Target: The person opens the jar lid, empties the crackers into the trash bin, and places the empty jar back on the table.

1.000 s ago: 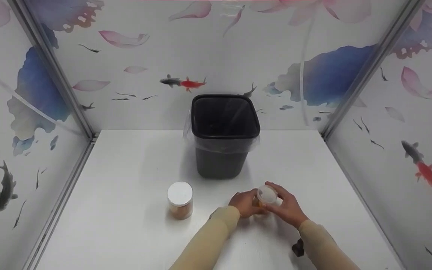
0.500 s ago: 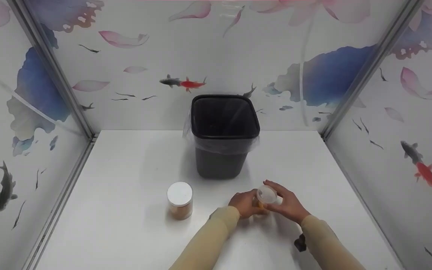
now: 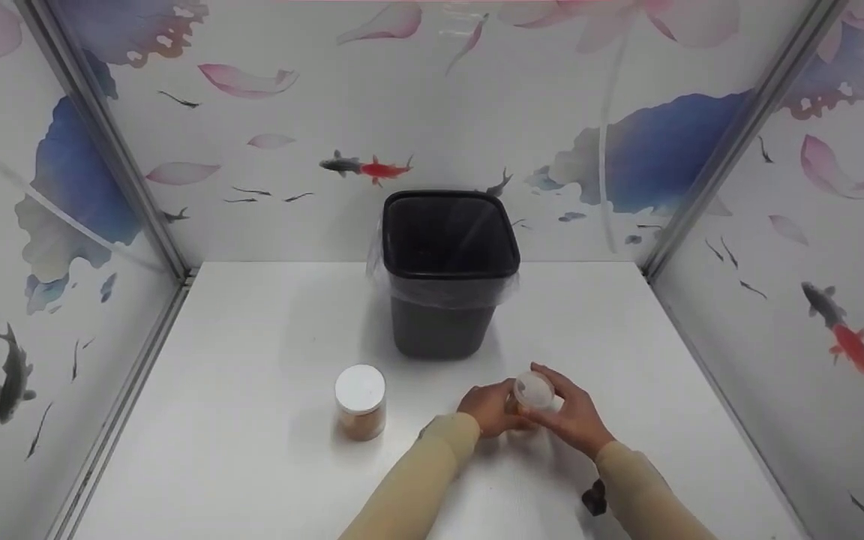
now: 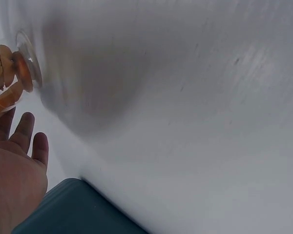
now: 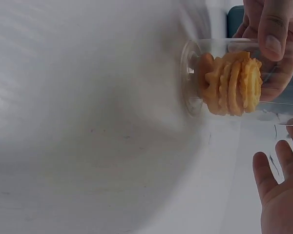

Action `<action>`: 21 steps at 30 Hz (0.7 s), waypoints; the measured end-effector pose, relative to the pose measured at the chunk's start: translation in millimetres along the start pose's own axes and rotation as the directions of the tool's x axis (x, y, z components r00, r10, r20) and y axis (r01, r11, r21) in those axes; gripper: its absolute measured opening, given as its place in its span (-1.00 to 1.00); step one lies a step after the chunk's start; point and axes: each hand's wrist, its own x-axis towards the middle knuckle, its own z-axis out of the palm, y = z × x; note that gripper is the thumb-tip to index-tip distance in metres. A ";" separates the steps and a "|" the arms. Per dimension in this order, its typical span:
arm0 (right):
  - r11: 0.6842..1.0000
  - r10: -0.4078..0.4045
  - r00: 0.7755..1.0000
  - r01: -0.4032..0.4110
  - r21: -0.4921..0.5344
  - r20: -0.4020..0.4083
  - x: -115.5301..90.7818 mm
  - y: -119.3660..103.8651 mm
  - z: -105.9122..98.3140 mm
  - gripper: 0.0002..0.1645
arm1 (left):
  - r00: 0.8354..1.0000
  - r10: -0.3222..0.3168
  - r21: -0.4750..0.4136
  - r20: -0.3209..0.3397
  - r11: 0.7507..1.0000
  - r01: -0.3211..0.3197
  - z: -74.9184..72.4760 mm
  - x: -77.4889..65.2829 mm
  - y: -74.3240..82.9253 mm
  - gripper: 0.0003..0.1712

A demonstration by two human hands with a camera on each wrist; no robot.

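In the head view my left hand grips the side of a clear jar, which stands upright on the white table. My right hand curls its thumb and fingers round the whitish round lid at the jar's top. Stacked ridged yellow-orange biscuits lie at the jar's bottom in the right wrist view. There the left thumb lies on the jar's wall, and several right fingers stretch out below the lid end. The left wrist view shows the left palm and fingertips beside the jar.
A black bin with a clear liner stands behind the hands. To the left, a second jar with a white lid and brownish contents stands on the table. A small black object shows beside the right forearm. Printed walls surround the table.
The right hand and wrist turned slightly right and down by half a second ago, then swung back. The left hand and jar stay in place.
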 end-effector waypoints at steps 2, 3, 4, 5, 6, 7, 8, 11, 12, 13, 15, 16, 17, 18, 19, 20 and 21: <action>1.000 0.000 1.000 0.001 -0.007 0.014 1.4 0.7 -1.9 0.03 | 1.000 -0.002 -0.003 0.000 1.000 0.002 0.0 -0.5 0.1 -0.15; 1.000 -0.001 1.000 0.001 -0.004 0.026 2.2 0.7 -3.4 0.00 | 1.000 -0.003 -0.005 -0.001 1.000 0.003 -0.1 -0.6 0.2 -0.15; 1.000 -0.007 0.999 0.007 0.000 0.042 3.1 0.6 -5.2 -0.02 | 1.000 -0.003 -0.005 -0.002 1.000 0.003 -0.2 -0.9 0.6 -0.14; 1.000 -0.015 0.998 0.014 0.005 0.060 3.9 0.4 -7.0 -0.05 | 1.000 -0.003 -0.005 -0.004 1.000 0.002 0.0 -1.2 0.9 -0.14; 1.000 -0.021 0.997 0.020 0.012 0.078 4.8 0.1 -8.7 -0.07 | 1.000 -0.001 -0.005 -0.005 1.000 0.001 0.2 -1.4 1.2 -0.14; 0.999 -0.031 0.995 0.029 0.020 0.095 5.8 0.2 -10.3 -0.09 | 1.000 -0.002 -0.008 -0.005 1.000 0.002 0.0 -1.6 1.6 -0.14; 0.999 -0.035 0.993 0.031 0.032 0.110 5.5 -4.9 -12.4 -0.11 | 1.000 -0.002 -0.008 -0.005 1.000 0.002 -0.2 -1.7 1.9 -0.14; 0.998 -0.054 0.989 0.049 0.038 0.140 6.8 -4.6 -14.8 -0.12 | 1.000 0.004 0.003 -0.007 1.000 -0.004 0.5 -1.1 2.0 -0.15; 0.998 -0.057 0.988 0.053 0.038 0.140 6.8 -4.2 -14.7 -0.11 | 1.000 0.006 0.003 -0.009 1.000 -0.006 0.6 -1.1 1.9 -0.15; 0.998 -0.060 0.989 0.056 0.037 0.135 6.6 -3.7 -14.3 -0.11 | 1.000 0.009 0.005 -0.011 1.000 -0.009 1.2 -0.6 1.3 -0.15; 0.998 -0.060 0.991 0.058 0.019 0.120 6.3 1.3 -12.0 -0.09 | 1.000 0.014 0.006 -0.016 1.000 -0.014 2.1 0.1 0.4 -0.17; 0.998 -0.059 0.992 0.058 0.014 0.109 4.9 0.9 -10.8 -0.08 | 1.000 0.015 0.004 -0.017 1.000 -0.015 2.6 0.3 0.0 -0.17; 0.998 -0.055 0.994 0.054 0.013 0.094 3.7 0.7 -9.4 -0.07 | 1.000 0.013 0.000 -0.017 1.000 -0.013 2.9 0.6 -0.4 -0.17; 0.998 -0.054 0.996 0.053 0.020 0.076 2.4 0.6 -7.8 -0.06 | 1.000 0.012 -0.003 -0.016 1.000 -0.012 3.0 0.8 -0.6 -0.17; 0.998 -0.051 0.997 0.050 0.024 0.061 1.1 -0.1 -6.6 -0.05 | 1.000 0.011 -0.003 -0.015 1.000 -0.011 3.1 1.1 -0.8 -0.17; 0.999 -0.049 0.998 0.048 0.026 0.046 0.1 -0.4 -5.2 -0.04 | 1.000 0.009 -0.004 -0.012 1.000 -0.009 2.6 0.9 -0.5 -0.17; 0.998 -0.048 0.998 0.047 0.032 0.031 -0.6 -0.9 -4.0 -0.04 | 1.000 0.007 -0.004 -0.012 1.000 -0.007 2.2 1.1 -0.3 -0.17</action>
